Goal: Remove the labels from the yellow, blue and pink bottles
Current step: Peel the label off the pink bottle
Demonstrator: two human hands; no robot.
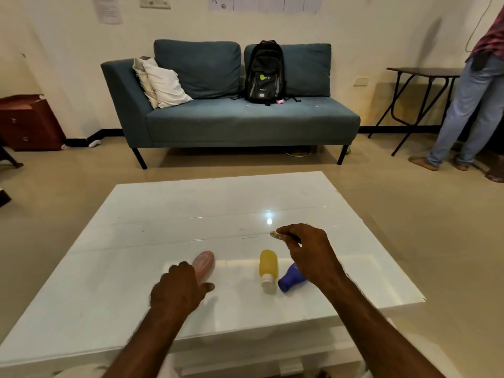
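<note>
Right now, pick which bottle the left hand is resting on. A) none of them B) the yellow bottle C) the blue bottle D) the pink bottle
D: the left hand lies over the near end of the pink bottle, while the yellow bottle and blue bottle lie apart, nearer the right hand.

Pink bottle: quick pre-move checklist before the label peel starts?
1. Pink bottle within reach, lying on the white table: ok.
2. Left hand on it: ok, it rests over the near end; whether the grip is closed, cannot tell.
3. Right hand free to peel: not ok, it pinches a small crumpled scrap above the table.
4. Label on the pink bottle still there: cannot tell, only faint pale marks show.
5. Yellow bottle and blue bottle out of the way: ok, both lie to the right, apart from the pink one.
</note>
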